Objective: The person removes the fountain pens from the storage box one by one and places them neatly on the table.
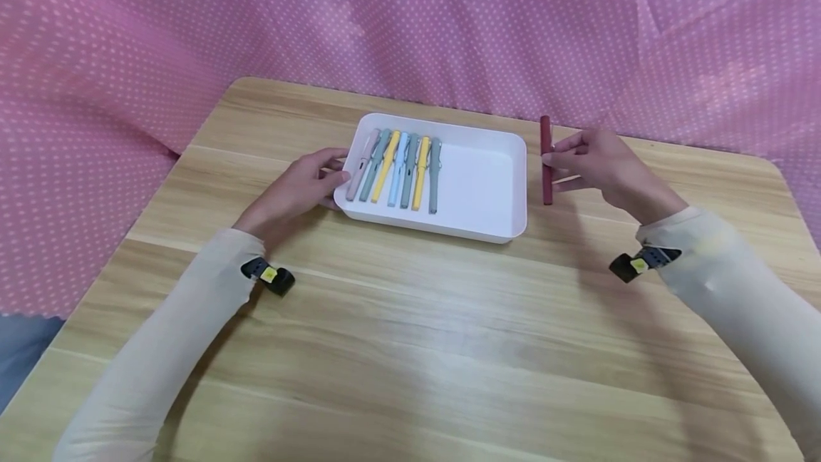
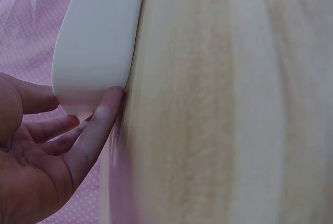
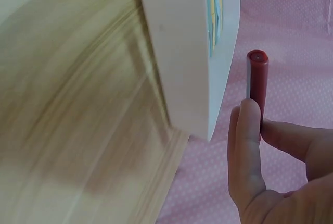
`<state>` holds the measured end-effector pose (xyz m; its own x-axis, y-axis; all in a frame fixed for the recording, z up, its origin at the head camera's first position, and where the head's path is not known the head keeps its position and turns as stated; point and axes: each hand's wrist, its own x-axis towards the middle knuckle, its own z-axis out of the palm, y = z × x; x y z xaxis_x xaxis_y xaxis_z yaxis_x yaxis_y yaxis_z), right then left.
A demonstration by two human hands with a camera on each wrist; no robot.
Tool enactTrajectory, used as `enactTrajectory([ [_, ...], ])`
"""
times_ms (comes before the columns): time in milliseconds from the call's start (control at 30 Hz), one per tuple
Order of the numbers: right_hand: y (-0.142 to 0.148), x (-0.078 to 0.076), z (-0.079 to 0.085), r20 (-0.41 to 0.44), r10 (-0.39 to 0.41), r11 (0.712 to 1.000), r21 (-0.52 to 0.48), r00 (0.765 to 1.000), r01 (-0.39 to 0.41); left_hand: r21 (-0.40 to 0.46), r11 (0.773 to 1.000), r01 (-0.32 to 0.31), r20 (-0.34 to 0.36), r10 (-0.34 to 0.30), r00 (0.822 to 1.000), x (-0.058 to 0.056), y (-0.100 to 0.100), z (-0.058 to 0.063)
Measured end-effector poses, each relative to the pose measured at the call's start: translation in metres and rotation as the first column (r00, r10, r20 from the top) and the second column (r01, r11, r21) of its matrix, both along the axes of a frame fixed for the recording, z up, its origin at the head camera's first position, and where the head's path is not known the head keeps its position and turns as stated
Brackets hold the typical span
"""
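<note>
A white tray (image 1: 477,180) sits on the wooden table (image 1: 385,334) and holds several capped pens (image 1: 396,169) in pink, grey-green, yellow and light blue, lined up in its left half. My left hand (image 1: 301,187) rests against the tray's left end, fingers straight, touching its wall (image 2: 96,52). My right hand (image 1: 599,162) pinches a dark red pen (image 1: 546,160) between thumb and fingers, holding it just right of the tray, above the table. In the right wrist view the red pen (image 3: 257,81) stands beside the tray's side (image 3: 182,52).
The tray's right half (image 1: 487,184) is bare. A pink dotted cloth (image 1: 410,20) hangs behind and around the table. Wide bare tabletop lies between the tray and the near edge.
</note>
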<state>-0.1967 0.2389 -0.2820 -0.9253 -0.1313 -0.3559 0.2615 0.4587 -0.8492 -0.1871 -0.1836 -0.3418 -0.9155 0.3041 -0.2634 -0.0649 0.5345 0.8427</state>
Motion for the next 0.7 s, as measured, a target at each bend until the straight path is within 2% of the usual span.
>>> enactTrajectory([
  [200, 0.020, 0.009, -0.007, 0.018, -0.023, 1.000, 0.010, 1.000, 0.023, -0.007, 1.000, -0.004, 0.003, 0.004, 1.000, 0.000, 0.000, 0.000],
  [500, 0.040, 0.022, -0.024, 0.037, -0.001, 0.999, 0.049, 0.999, 0.000, -0.025, 1.000, -0.002, -0.006, 0.002, 1.000, 0.000, 0.000, -0.001],
  [700, 0.049, 0.024, -0.034, 0.057, 0.005, 0.999, 0.049, 0.998, -0.008, -0.016, 1.000, 0.010, -0.011, -0.011, 1.000, 0.000, 0.000, 0.000],
])
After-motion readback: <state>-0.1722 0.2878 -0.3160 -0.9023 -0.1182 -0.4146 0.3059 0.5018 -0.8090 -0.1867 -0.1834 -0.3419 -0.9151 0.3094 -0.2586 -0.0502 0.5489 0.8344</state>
